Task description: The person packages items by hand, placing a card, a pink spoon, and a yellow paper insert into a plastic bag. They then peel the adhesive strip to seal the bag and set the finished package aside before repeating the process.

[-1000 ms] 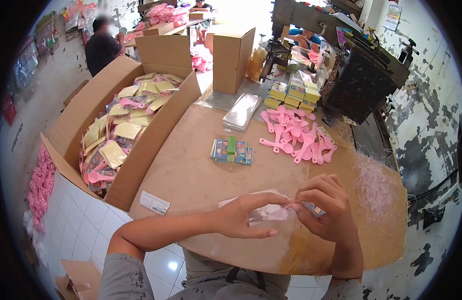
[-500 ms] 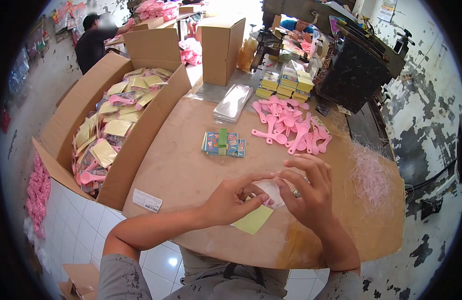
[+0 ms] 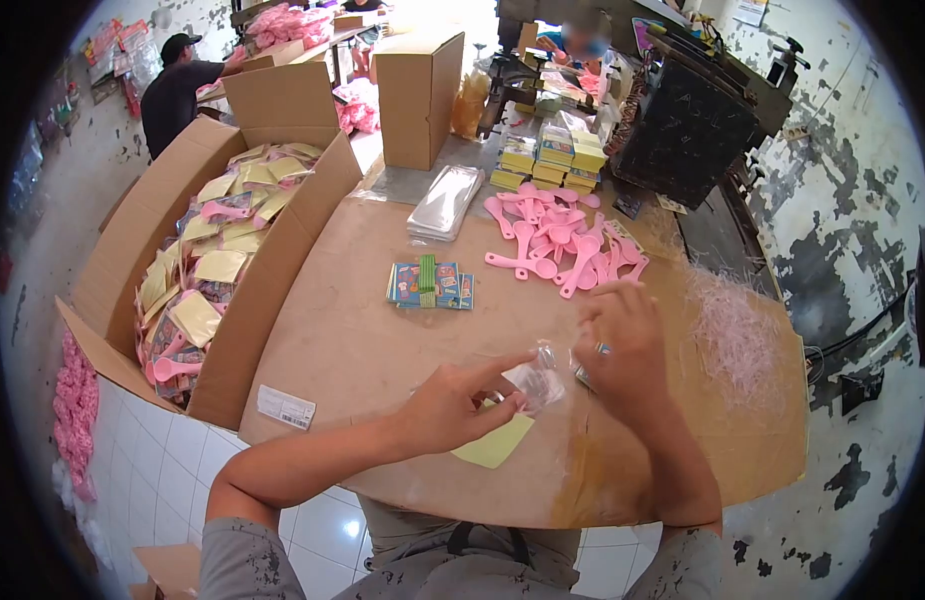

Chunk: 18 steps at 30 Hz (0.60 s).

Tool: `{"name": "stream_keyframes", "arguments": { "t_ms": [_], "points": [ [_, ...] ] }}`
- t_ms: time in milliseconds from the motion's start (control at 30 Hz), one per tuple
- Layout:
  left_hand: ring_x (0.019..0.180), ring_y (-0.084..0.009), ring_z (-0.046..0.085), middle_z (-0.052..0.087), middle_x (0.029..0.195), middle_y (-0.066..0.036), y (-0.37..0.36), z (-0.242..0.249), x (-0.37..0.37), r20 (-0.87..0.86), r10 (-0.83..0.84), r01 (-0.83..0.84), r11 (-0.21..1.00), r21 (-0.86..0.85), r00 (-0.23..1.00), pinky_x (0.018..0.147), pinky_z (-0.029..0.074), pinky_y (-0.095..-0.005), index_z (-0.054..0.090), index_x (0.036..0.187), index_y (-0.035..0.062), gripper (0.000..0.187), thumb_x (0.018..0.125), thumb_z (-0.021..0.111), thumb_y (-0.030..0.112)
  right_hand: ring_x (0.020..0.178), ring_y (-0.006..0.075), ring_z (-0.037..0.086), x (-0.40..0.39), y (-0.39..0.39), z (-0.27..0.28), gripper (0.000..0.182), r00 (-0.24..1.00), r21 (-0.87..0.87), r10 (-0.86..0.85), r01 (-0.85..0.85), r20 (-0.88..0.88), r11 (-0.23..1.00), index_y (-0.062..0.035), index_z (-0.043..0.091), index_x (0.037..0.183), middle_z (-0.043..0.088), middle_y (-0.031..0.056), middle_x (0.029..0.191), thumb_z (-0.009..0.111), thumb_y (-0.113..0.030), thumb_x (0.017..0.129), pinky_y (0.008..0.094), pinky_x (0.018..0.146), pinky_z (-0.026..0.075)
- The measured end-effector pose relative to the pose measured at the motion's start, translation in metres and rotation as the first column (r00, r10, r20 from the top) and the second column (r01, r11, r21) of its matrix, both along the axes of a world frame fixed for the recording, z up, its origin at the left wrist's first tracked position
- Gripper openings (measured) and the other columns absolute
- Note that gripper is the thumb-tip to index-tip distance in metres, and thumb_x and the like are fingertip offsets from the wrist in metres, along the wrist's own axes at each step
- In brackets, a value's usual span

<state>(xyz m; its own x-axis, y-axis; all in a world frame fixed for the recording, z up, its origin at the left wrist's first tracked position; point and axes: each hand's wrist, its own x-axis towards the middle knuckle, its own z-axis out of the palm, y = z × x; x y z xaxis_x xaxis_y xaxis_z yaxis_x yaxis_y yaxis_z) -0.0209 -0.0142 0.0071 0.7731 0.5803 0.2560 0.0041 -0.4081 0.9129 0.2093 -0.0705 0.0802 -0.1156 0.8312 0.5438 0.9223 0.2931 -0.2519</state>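
Thumb and fingers of my left hand (image 3: 452,402) are closed on a clear plastic bag (image 3: 544,380), whose film sticks out past the fingertips. A pale yellow card (image 3: 497,443) shows below that hand, partly covered by it. My right hand (image 3: 627,352) is raised just right of the bag, fingers curled in; I cannot tell what is pinched in them. Under it a small printed card (image 3: 583,377) peeks out on the table. Beyond my hands lie pink measuring spoons (image 3: 542,240) in a heap and a green-banded stack of printed cards (image 3: 444,287).
On the left stands a large open carton (image 3: 282,250) of filled packets. Flat clear bags (image 3: 445,205), card stacks (image 3: 552,155) and an upright box (image 3: 414,105) stand at the back. Thin strips (image 3: 737,335) pile up at right, near a dark machine (image 3: 687,120). A person (image 3: 172,95) works far left.
My right hand has moved up and away from the bag, its fingers curling in. The left hand keeps its hold on the bag. The view has shifted slightly.
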Motion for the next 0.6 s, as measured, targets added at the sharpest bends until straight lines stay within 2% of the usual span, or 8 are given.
{"name": "stream_keyframes", "arguments": {
  "t_ms": [67, 133, 200, 300, 367, 433, 500, 600],
  "points": [
    [0.090, -0.0136, 0.074, 0.079, 0.103, -0.012, 0.003, -0.005, 0.000, 0.064, -0.008, 0.020, 0.984, -0.176, 0.998, 0.081, 0.059, -0.0284, 0.059, 0.136, -0.0006, 0.035, 0.102, 0.065, 0.005, 0.094, 0.0208, 0.064, 0.026, -0.015, 0.027, 0.011, 0.935, -0.307, 0.037, -0.152, -0.352, 0.939, -0.0024, 0.059, 0.095, 0.061, 0.0115, 0.097, 0.067, -0.009, 0.091, 0.0379, 0.079, 0.049],
    [0.102, -0.0165, 0.074, 0.078, 0.108, -0.015, 0.008, -0.008, 0.002, 0.134, -0.007, 0.053, 0.937, -0.345, 0.991, 0.091, 0.059, -0.0295, 0.064, 0.125, -0.0032, 0.024, 0.103, 0.064, 0.004, 0.078, 0.0155, 0.063, 0.062, -0.045, 0.049, 0.012, 0.595, -0.365, 0.027, -0.527, -0.803, 0.768, -0.0022, 0.057, 0.092, 0.060, 0.0096, 0.087, 0.064, -0.011, 0.097, 0.0312, 0.066, 0.049],
    [0.104, -0.0172, 0.073, 0.077, 0.111, -0.016, 0.011, -0.008, 0.002, 0.165, 0.007, 0.070, 0.887, -0.457, 0.986, 0.092, 0.060, -0.0304, 0.066, 0.117, -0.0042, 0.017, 0.102, 0.064, 0.005, 0.058, 0.0144, 0.058, 0.126, -0.068, 0.041, 0.005, 0.093, 0.066, 0.213, -0.767, -0.973, 0.638, -0.0024, 0.058, 0.095, 0.057, 0.0048, 0.077, 0.058, -0.006, 0.099, 0.0300, 0.048, 0.048],
    [0.106, -0.0181, 0.073, 0.076, 0.111, -0.018, 0.014, -0.008, 0.001, 0.190, 0.024, 0.085, 0.835, -0.543, 0.982, 0.092, 0.060, -0.0314, 0.067, 0.114, -0.0044, 0.015, 0.102, 0.065, 0.005, 0.081, 0.0207, 0.066, 0.227, -0.086, 0.026, 0.009, 0.413, -0.175, -0.017, -0.348, -0.911, 0.921, -0.0013, 0.061, 0.104, 0.065, 0.0112, 0.087, 0.060, -0.002, 0.095, 0.0352, 0.069, 0.054],
    [0.106, -0.0185, 0.073, 0.076, 0.111, -0.018, 0.014, -0.008, 0.003, 0.175, 0.033, 0.070, 0.830, -0.553, 0.984, 0.092, 0.060, -0.0320, 0.067, 0.114, -0.0045, 0.015, 0.102, 0.065, 0.005, 0.097, 0.0249, 0.072, 0.263, -0.088, 0.016, 0.018, 0.531, -0.267, -0.229, 0.006, -0.816, 0.964, -0.0006, 0.064, 0.110, 0.070, 0.0155, 0.093, 0.062, 0.000, 0.092, 0.0387, 0.082, 0.058],
    [0.106, -0.0189, 0.073, 0.076, 0.111, -0.018, 0.015, -0.007, 0.004, 0.137, 0.050, 0.032, 0.842, -0.538, 0.989, 0.093, 0.060, -0.0325, 0.066, 0.114, -0.0049, 0.016, 0.102, 0.064, 0.006, 0.117, 0.0315, 0.063, 0.261, -0.100, -0.007, 0.030, 0.854, -0.324, -0.447, 0.357, -0.266, 0.876, -0.0010, 0.065, 0.117, 0.067, 0.0186, 0.114, 0.065, 0.003, 0.087, 0.0433, 0.100, 0.048],
    [0.105, -0.0194, 0.074, 0.076, 0.110, -0.018, 0.015, -0.008, 0.004, 0.134, 0.055, 0.025, 0.843, -0.537, 0.989, 0.092, 0.061, -0.0332, 0.066, 0.115, -0.0050, 0.016, 0.103, 0.064, 0.006, 0.138, 0.0381, 0.053, 0.246, -0.117, -0.026, 0.041, 0.729, -0.138, -0.569, 0.653, 0.381, 0.745, -0.0014, 0.067, 0.123, 0.064, 0.0217, 0.135, 0.067, 0.006, 0.082, 0.0478, 0.118, 0.038],
    [0.101, -0.0164, 0.074, 0.077, 0.110, -0.017, 0.014, -0.009, 0.007, 0.161, 0.073, 0.034, 0.816, -0.577, 0.984, 0.089, 0.061, -0.0309, 0.066, 0.114, -0.0052, 0.016, 0.104, 0.063, 0.008, 0.131, 0.0349, 0.060, 0.213, -0.112, 0.009, 0.035, 0.906, -0.288, -0.424, 0.402, -0.016, 0.869, -0.0021, 0.067, 0.124, 0.068, 0.0187, 0.127, 0.067, -0.001, 0.089, 0.0454, 0.114, 0.043]
  ]
}}
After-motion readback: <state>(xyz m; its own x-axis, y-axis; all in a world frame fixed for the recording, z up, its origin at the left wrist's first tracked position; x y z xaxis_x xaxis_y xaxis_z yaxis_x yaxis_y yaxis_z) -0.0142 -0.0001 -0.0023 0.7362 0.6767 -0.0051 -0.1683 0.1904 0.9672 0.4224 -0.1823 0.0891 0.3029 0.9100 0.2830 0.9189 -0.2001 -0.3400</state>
